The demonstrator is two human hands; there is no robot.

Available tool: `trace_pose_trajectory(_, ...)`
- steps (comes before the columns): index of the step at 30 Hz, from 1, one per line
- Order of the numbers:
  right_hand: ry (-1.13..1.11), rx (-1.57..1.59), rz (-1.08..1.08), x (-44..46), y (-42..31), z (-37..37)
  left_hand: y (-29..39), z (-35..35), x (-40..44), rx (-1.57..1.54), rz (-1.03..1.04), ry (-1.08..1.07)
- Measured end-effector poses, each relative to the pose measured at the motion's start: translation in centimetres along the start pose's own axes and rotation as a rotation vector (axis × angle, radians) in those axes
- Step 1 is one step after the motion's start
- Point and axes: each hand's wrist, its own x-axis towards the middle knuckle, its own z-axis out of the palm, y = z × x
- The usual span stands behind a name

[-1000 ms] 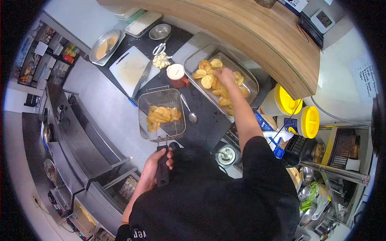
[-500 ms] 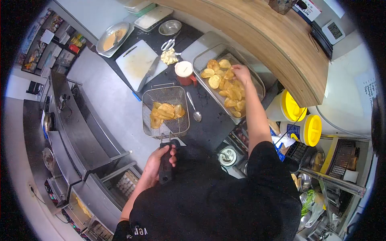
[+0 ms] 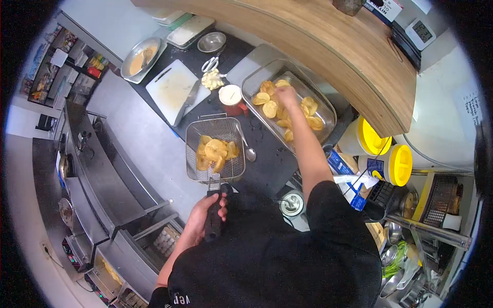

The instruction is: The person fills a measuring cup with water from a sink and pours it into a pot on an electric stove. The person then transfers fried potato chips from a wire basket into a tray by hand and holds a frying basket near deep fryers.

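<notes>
My left hand [image 3: 209, 213] is wrapped round the black handle [image 3: 213, 220] of a wire fry basket [image 3: 195, 137]. Golden potato chips [image 3: 215, 150] lie heaped inside the basket. My right hand [image 3: 286, 96] is in a metal tray [image 3: 303, 86] with a mesh bottom, low among more potato chips [image 3: 269, 109]. Its fingers look curled, and whatever is under them is hidden. Against the basket's right rim lies a spoon [image 3: 250, 153]. A red measuring jug [image 3: 236, 109] with white contents stands between basket and tray.
A knife [image 3: 190, 100] rests on a white cutting board [image 3: 171, 88] at the left. Beyond are scissors [image 3: 210, 64], a metal bowl [image 3: 211, 42] and a pan of batter [image 3: 137, 63]. A wooden shelf [image 3: 328, 41] overhangs the tray. Yellow-lidded buckets [image 3: 400, 164] stand right.
My right hand has moved left across the tray, and the chips there lie differently. The basket has shifted right, nearer the spoon, and its chips have resettled. My left hand keeps the handle.
</notes>
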Motion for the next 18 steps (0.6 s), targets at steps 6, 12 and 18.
trace_pose_trajectory(6, 0.069, -0.209, 0.211, 0.9, -0.7, 1.7, -0.1, -0.4, -0.8, -0.042, 0.018, 0.066)
trace_pose_trajectory(12, 0.025, -0.194, 0.140, 2.2, -1.5, 1.4, -0.6, -1.2, -0.9, -0.093, 0.048, 0.047)
trace_pose_trajectory(18, -0.219, 0.841, 0.257, 4.6, 2.0, 2.6, -0.4, -0.8, -0.9, -0.097, 0.039, 0.049)
